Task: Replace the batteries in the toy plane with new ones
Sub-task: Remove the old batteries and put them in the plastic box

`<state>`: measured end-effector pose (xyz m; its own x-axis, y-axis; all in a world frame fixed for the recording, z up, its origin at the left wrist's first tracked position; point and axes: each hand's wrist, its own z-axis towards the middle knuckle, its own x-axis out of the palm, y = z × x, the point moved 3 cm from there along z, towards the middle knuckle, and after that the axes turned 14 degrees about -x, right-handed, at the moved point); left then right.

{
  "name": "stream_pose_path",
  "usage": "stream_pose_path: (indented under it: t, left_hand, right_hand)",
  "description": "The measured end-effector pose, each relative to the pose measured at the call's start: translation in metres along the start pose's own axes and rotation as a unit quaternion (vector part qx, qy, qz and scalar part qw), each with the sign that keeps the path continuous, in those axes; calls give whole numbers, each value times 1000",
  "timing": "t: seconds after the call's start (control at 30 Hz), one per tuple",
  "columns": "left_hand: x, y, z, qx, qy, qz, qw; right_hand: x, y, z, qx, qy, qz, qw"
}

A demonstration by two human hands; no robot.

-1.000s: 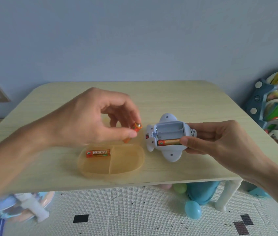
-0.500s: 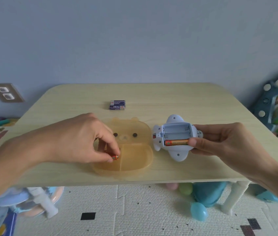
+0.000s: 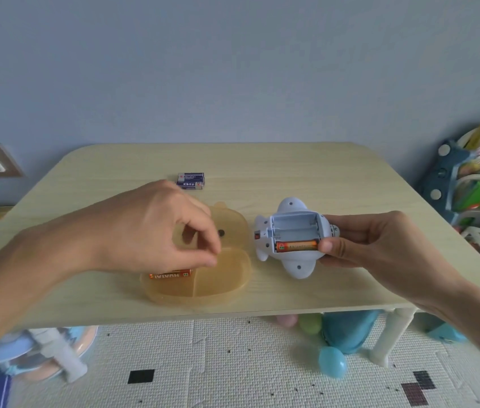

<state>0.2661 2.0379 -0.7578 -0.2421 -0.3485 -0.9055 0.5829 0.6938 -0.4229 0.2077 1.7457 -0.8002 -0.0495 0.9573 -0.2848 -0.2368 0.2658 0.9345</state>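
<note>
- The toy plane lies belly-up on the desk, just right of the orange tray. Both sit near the front edge, with wide desk surface behind them around the purple batteries.
- The right hand grips the plane, thumb against its orange battery.
- The left hand hovers over the tray, fingers loosely curled, holding nothing.

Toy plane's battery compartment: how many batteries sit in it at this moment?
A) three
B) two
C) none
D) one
D: a single orange battery lies in the slot of the toy plane nearest the camera, and the slots behind it show only bare white plastic.
</note>
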Motion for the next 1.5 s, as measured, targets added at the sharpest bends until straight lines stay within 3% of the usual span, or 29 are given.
stream_pose_path:
  t: [0.13, 0.33, 0.63, 0.77, 1.1, 1.5]
  left_hand:
    - [10, -26, 28, 56, -40, 6, 998]
    - [38, -55, 59, 94, -25, 42, 994]
    - [49, -64, 68, 96, 8, 65, 993]
    - [49, -63, 67, 94, 31, 60, 993]
    - [45, -69, 65, 74, 60, 66, 993]
    - [38, -62, 67, 72, 3, -2, 997]
  right_hand:
    - [0, 0, 0, -1, 2, 8, 1000]
    - [-2, -1, 0, 4, 11, 9, 1000]
    - [-6, 1, -1, 11, 25, 25, 999]
    - [-9, 6, -2, 22, 47, -27, 998]
    - [-5, 15, -5, 38, 8, -71, 997]
    - [0, 11, -4, 56, -22, -40, 997]
